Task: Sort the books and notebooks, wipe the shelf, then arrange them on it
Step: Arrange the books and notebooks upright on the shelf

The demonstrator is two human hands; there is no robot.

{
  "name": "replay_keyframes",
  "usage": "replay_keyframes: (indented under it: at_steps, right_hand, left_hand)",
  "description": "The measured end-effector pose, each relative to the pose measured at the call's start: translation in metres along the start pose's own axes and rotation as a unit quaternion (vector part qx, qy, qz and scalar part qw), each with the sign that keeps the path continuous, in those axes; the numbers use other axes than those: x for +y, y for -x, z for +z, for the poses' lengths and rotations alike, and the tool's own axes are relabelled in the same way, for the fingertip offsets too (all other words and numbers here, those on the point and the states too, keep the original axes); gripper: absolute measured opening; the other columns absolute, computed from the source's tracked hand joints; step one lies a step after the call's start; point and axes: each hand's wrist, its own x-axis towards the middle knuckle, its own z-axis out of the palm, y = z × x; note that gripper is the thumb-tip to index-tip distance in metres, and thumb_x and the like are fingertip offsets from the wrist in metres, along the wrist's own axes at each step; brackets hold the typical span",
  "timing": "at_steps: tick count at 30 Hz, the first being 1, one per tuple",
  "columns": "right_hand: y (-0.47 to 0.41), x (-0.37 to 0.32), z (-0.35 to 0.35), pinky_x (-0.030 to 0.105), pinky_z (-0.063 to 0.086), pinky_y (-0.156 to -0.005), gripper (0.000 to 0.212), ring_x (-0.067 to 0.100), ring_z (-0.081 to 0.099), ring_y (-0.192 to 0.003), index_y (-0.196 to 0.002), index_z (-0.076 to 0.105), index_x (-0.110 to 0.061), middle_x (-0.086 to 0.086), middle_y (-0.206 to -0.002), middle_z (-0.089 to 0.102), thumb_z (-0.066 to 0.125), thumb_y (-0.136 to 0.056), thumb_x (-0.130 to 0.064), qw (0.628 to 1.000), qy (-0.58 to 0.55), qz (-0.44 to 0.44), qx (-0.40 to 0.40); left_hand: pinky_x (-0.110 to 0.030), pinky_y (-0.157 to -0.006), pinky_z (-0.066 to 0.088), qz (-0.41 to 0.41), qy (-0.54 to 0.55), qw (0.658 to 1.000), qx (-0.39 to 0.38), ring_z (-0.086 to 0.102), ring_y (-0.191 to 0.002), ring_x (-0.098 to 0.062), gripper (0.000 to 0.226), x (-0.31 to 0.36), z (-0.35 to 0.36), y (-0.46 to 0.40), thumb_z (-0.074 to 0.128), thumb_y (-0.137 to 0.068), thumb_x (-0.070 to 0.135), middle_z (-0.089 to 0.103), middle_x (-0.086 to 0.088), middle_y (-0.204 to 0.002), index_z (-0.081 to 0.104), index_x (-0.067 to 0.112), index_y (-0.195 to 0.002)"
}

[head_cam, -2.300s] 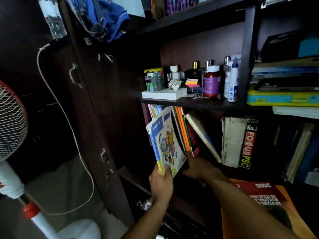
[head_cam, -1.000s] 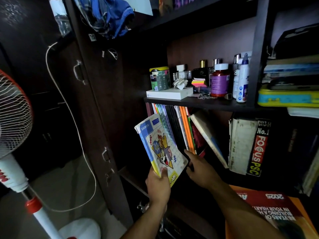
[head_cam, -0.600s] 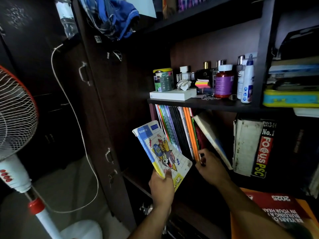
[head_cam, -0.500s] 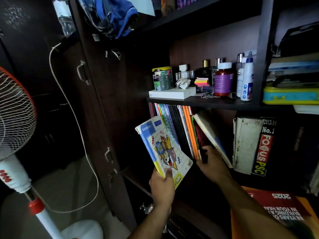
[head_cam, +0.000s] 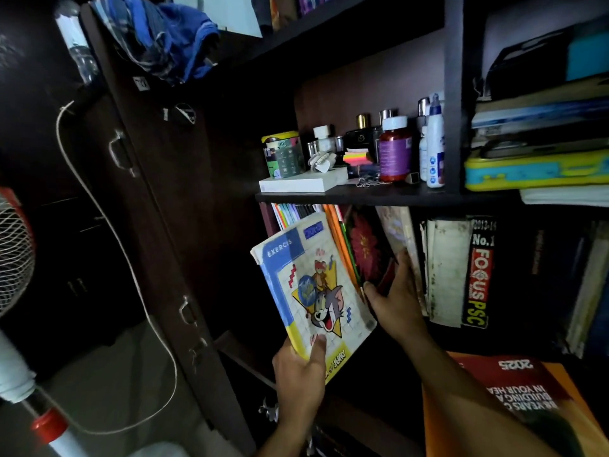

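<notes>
My left hand grips the bottom edge of a cartoon exercise notebook, thumb on its cover, holding it tilted in front of the lower shelf. Behind it stands a row of thin notebooks with coloured spines. My right hand reaches into that row, with its fingers against a dark book with a red flower cover and its thumb near the orange spines. A pale leaning book and a black FOCUS PSC book stand further right.
The shelf above carries a white box, a tin, bottles and sticky notes. Flat stacked books and a yellow case fill the right compartment. An orange book lies low right. A wardrobe door, cord and fan are at left.
My left hand has lifted the cartoon notebook back up against the row. My right hand has pushed deeper between the books, spreading them so the red flower cover shows.
</notes>
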Motion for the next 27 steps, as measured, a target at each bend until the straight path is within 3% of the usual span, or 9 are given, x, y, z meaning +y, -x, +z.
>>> replay_keyframes:
  at_steps: [6, 11, 12, 15, 17, 19, 22, 25, 27]
  right_hand:
    - [0.001, -0.002, -0.001, 0.048, 0.025, -0.121, 0.080, 0.029, 0.025, -0.151, -0.162, 0.004, -0.031, 0.006, -0.168, 0.018, 0.055, -0.100, -0.029, 1.000, -0.008, -0.008, 0.012]
    - [-0.001, -0.005, -0.003, 0.043, 0.027, -0.118, 0.069, 0.029, 0.026, -0.151, -0.162, 0.010, -0.026, 0.005, -0.168, 0.019, 0.046, -0.104, -0.024, 0.999, -0.017, -0.025, 0.033]
    - [-0.002, -0.004, -0.004, 0.044, 0.027, -0.119, 0.070, 0.029, 0.026, -0.151, -0.162, 0.009, -0.026, 0.005, -0.168, 0.019, 0.048, -0.104, -0.025, 0.999, -0.016, -0.023, 0.026]
    - [-0.002, -0.002, -0.004, 0.042, 0.027, -0.119, 0.079, 0.029, 0.028, -0.150, -0.162, 0.009, -0.026, 0.007, -0.167, 0.021, 0.057, -0.101, -0.029, 0.999, 0.018, -0.017, -0.027]
    - [0.001, -0.001, -0.002, 0.041, 0.034, -0.115, 0.074, 0.030, 0.038, -0.143, -0.158, 0.025, -0.020, 0.012, -0.159, 0.034, 0.064, -0.096, -0.026, 0.995, 0.069, -0.066, -0.034]
    - [0.007, -0.003, 0.003, 0.039, 0.043, -0.104, 0.053, 0.031, 0.049, -0.128, -0.141, 0.049, -0.017, 0.011, -0.139, 0.050, 0.068, -0.092, -0.024, 0.983, 0.119, -0.131, -0.037]
    - [0.015, -0.001, 0.012, 0.030, 0.046, -0.089, 0.030, 0.024, 0.059, -0.108, -0.118, 0.063, -0.019, 0.002, -0.114, 0.060, 0.068, -0.089, -0.028, 0.967, 0.144, -0.170, -0.120]
    - [0.017, 0.007, 0.017, 0.037, 0.052, -0.091, 0.035, 0.012, 0.060, -0.103, -0.111, 0.062, -0.027, -0.008, -0.108, 0.062, 0.058, -0.085, -0.048, 0.948, 0.169, -0.175, -0.205]
    - [0.016, 0.013, 0.018, 0.035, 0.051, -0.093, 0.034, 0.010, 0.060, -0.106, -0.112, 0.062, -0.028, -0.010, -0.110, 0.061, 0.060, -0.085, -0.049, 0.935, 0.193, -0.168, -0.245]
  left_hand:
    - [-0.018, -0.079, 0.055, 0.017, -0.044, 0.992, -0.120, 0.067, -0.089, 0.008, 0.014, 0.010, 0.005, -0.002, 0.071, -0.093, 0.038, 0.072, 0.020, -0.096, 0.069, 0.033, -0.105]
    - [-0.041, -0.086, 0.059, -0.007, -0.058, 0.978, -0.203, 0.074, -0.092, -0.014, 0.060, 0.006, 0.014, -0.007, 0.064, -0.078, 0.079, 0.077, 0.004, -0.099, 0.072, 0.026, -0.105]
    - [-0.044, -0.086, 0.060, -0.021, -0.047, 0.979, -0.195, 0.074, -0.090, -0.017, 0.060, 0.004, 0.014, -0.009, 0.063, -0.078, 0.080, 0.077, 0.002, -0.099, 0.072, 0.026, -0.103]
    - [-0.041, -0.092, 0.057, -0.042, 0.016, 0.991, -0.122, 0.073, -0.095, -0.009, 0.033, 0.004, 0.004, -0.014, 0.066, -0.092, 0.055, 0.077, 0.012, -0.102, 0.072, 0.030, -0.112]
    - [-0.035, -0.091, 0.055, -0.032, 0.031, 0.996, -0.080, 0.072, -0.098, -0.009, 0.024, 0.003, -0.008, -0.020, 0.064, -0.096, 0.044, 0.077, 0.012, -0.103, 0.071, 0.028, -0.113]
    - [-0.034, -0.085, 0.053, -0.023, 0.009, 0.999, -0.031, 0.071, -0.097, -0.017, 0.016, -0.002, -0.023, -0.031, 0.063, -0.098, 0.039, 0.076, 0.008, -0.097, 0.071, 0.026, -0.104]
    - [-0.032, -0.081, 0.046, -0.052, -0.042, 0.997, 0.038, 0.068, -0.105, -0.029, 0.022, -0.012, -0.045, -0.053, 0.060, -0.101, 0.037, 0.073, 0.001, -0.101, 0.071, 0.020, -0.110]
    - [-0.034, -0.084, 0.045, -0.068, -0.085, 0.992, 0.064, 0.064, -0.111, -0.035, 0.031, -0.018, -0.059, -0.078, 0.055, -0.103, 0.038, 0.069, -0.002, -0.106, 0.067, 0.016, -0.122]
    - [-0.037, -0.088, 0.046, -0.062, -0.094, 0.992, 0.051, 0.062, -0.114, -0.034, 0.030, -0.019, -0.062, -0.095, 0.053, -0.104, 0.036, 0.069, -0.003, -0.111, 0.065, 0.018, -0.126]
